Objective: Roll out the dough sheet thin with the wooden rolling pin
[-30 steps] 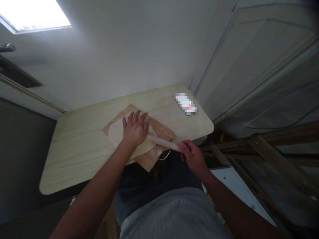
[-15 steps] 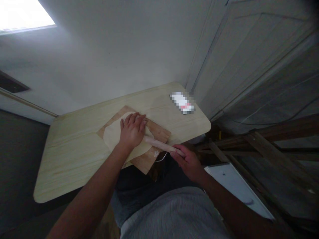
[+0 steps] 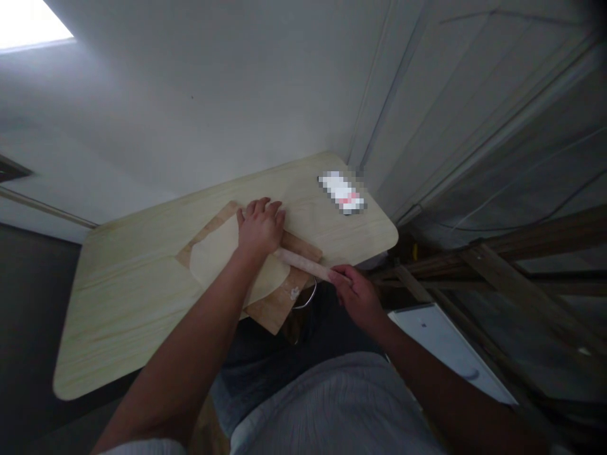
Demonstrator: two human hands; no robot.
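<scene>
Your pale, wood-grained surface (image 3: 114, 284) stretches left of the brown wooden board (image 3: 272, 311). On the board lies a thin, smooth, rounded dough sheet (image 3: 213, 253). Over the board's far side, your left hand (image 3: 262, 229) spreads its fingers, the palm's contact hidden. Rightward off the board slants the cylindrical rolling pin (image 3: 304, 263), its end clasped in your right hand's (image 3: 359, 298) fingers.

No writing or numbers seem legible in this dimness.

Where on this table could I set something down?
Left of the board, the table is bare to its left end; a smaller bare patch separates the board from the pixelated item. Crowded: the board, with dough, rolling pin and left hand.
</scene>
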